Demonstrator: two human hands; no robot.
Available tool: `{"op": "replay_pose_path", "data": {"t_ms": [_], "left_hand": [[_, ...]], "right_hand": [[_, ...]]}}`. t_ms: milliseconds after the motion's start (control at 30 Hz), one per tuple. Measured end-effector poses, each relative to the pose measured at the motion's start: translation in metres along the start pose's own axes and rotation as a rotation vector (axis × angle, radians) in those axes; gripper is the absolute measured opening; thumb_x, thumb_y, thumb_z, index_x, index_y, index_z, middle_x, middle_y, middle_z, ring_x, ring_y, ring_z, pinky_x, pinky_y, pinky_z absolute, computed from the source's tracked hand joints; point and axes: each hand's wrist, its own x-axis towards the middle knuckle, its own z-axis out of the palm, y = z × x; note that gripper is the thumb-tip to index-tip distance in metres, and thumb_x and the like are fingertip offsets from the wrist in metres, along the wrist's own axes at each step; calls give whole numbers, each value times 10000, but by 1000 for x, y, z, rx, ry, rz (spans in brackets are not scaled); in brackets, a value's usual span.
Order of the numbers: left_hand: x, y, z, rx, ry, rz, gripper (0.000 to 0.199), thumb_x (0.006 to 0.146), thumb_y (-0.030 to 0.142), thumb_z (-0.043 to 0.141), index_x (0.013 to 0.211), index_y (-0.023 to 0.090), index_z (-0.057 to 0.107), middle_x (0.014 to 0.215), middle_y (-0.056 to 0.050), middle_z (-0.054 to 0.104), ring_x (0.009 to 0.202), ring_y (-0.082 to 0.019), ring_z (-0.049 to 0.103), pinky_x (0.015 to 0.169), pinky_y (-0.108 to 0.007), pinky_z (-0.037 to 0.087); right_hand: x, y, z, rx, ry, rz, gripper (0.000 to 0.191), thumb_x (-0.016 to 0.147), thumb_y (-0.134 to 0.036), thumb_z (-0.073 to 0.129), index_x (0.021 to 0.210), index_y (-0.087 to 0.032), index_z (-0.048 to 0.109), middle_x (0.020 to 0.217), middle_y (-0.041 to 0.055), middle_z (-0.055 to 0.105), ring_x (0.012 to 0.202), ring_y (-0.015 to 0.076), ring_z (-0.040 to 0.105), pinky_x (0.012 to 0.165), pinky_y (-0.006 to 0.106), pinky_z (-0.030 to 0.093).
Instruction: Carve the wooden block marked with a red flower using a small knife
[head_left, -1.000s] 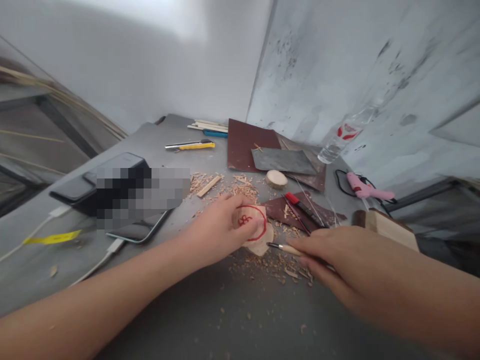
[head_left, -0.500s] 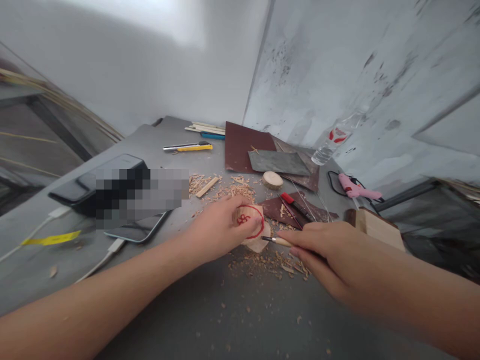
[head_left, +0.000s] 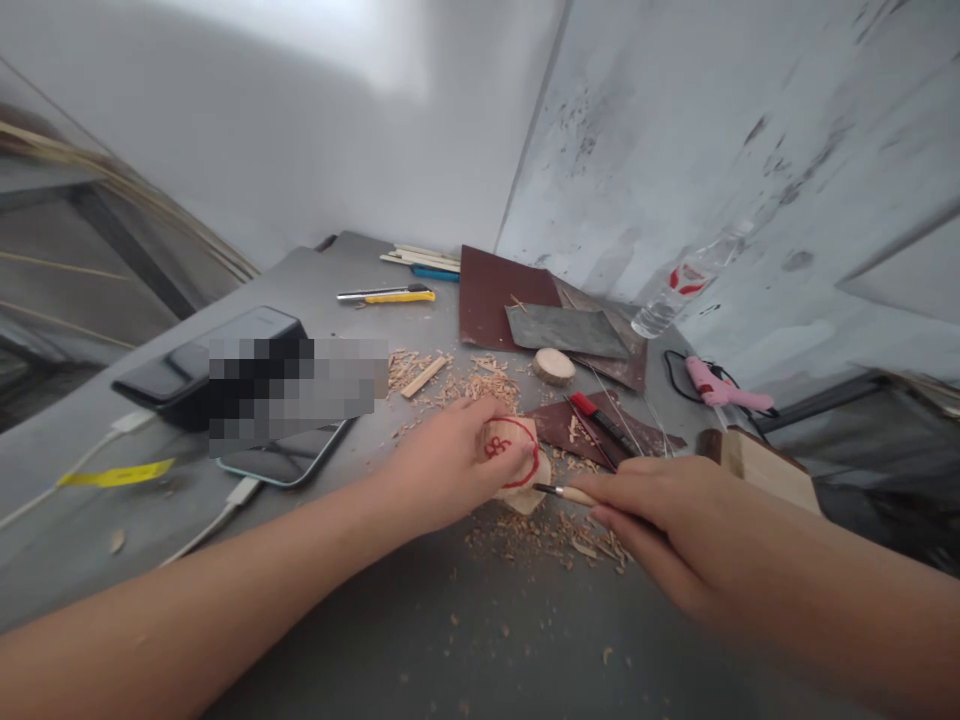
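Observation:
My left hand (head_left: 450, 460) grips a small pale wood block (head_left: 529, 499) from its left side, thumb on top. On the block's upper face are a red drawn circle and a small red flower-like mark. My right hand (head_left: 652, 510) is closed around a wood carving tool (head_left: 574, 494) with a pale wooden handle and a dark metal shaft. The tool's tip is at the block's right edge, beside the red circle; whether it cuts in I cannot tell. Wood shavings (head_left: 525, 540) lie around the block.
Beyond my hands lie a round wood slice (head_left: 553, 366), a red-capped marker (head_left: 600, 420), sandpaper sheets (head_left: 495, 300) and a yellow utility knife (head_left: 386, 294). Phones with cables (head_left: 292, 455) are at left. A water bottle (head_left: 667, 300), pink glue gun (head_left: 724, 385) and wooden block (head_left: 765, 470) stand right.
The whole view has shifted slightly, so things appear a little farther right. Both hands keep their grips, and the tool's tip stays near the block's right edge.

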Motion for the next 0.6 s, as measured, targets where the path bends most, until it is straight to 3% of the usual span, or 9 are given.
{"op": "replay_pose_path", "data": {"t_ms": [233,467,600], "left_hand": [[2,-1,3,120,4,-3,330,982,504,503,1075,236,671,1097,-97,732,1003,-327,680,830,-430,490],[3,1,5,150,25,2,323,981,485,510,1050,227,692,1060,-115,747,938,-320,689,802,-430,512],[3,1,5,165,45,23,302,980,476,506,978,232,685,1000,-114,753,888,-317,677,746,-422,505]], "right_hand": [[5,-7,4,-45,-49,25,329,909,-46,520,1045,-215,768,887,68,777,757,199,710,715,294,524],[12,-24,9,-314,-279,129,631,665,55,600,1241,-171,727,1026,123,786,714,225,727,565,308,434],[20,-31,-3,-255,-177,200,231,808,-40,610,869,-220,741,727,47,743,573,195,667,513,306,343]]}}
